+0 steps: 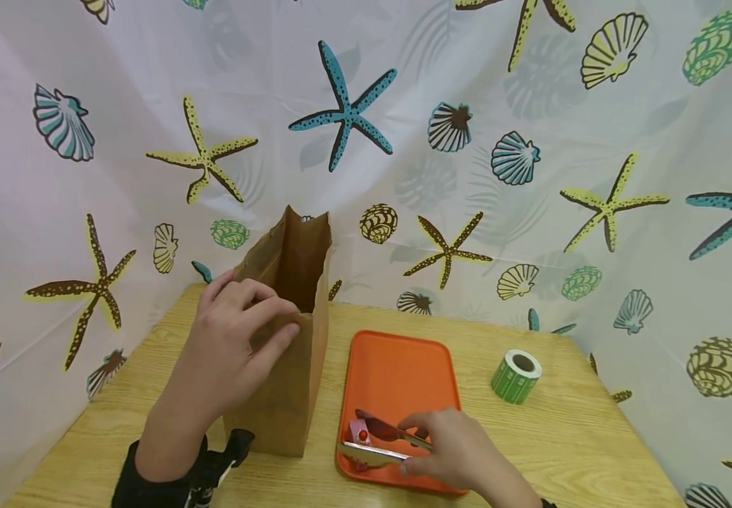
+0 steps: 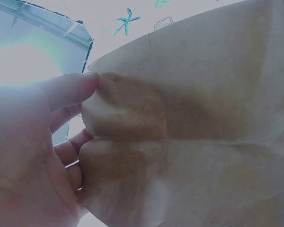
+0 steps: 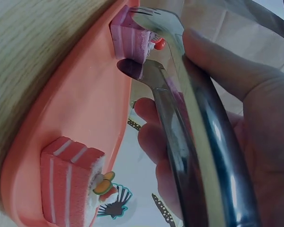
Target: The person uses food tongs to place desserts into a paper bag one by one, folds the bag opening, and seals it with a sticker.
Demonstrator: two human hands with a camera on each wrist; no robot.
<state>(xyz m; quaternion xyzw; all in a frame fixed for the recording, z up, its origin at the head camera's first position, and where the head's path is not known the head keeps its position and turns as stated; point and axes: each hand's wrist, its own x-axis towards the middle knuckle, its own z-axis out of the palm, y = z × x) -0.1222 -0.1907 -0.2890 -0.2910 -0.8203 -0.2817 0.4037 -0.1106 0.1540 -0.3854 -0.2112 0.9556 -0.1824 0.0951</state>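
My left hand (image 1: pixel 239 346) pinches the near top rim of an upright brown paper bag (image 1: pixel 277 409), whose mouth gapes. In the left wrist view the thumb presses the paper (image 2: pixel 132 109) while the fingers sit behind its edge. My right hand (image 1: pixel 458 451) grips metal tongs (image 3: pixel 173 125) over the near end of an orange tray (image 1: pixel 404 367). A pink-purple toy cake slice (image 3: pixel 128 35) with a red berry lies between the tongs' tips; how firmly they press it cannot be told. A red layered cake slice (image 3: pixel 66 184) with fruit on top also sits on the tray.
A green-sided label roll (image 1: pixel 515 379) stands on the wooden table (image 1: pixel 569 430), right of the tray. The bag stands close to the tray's left. Behind the table hangs a white curtain (image 1: pixel 379 169) printed with starfish and shells.
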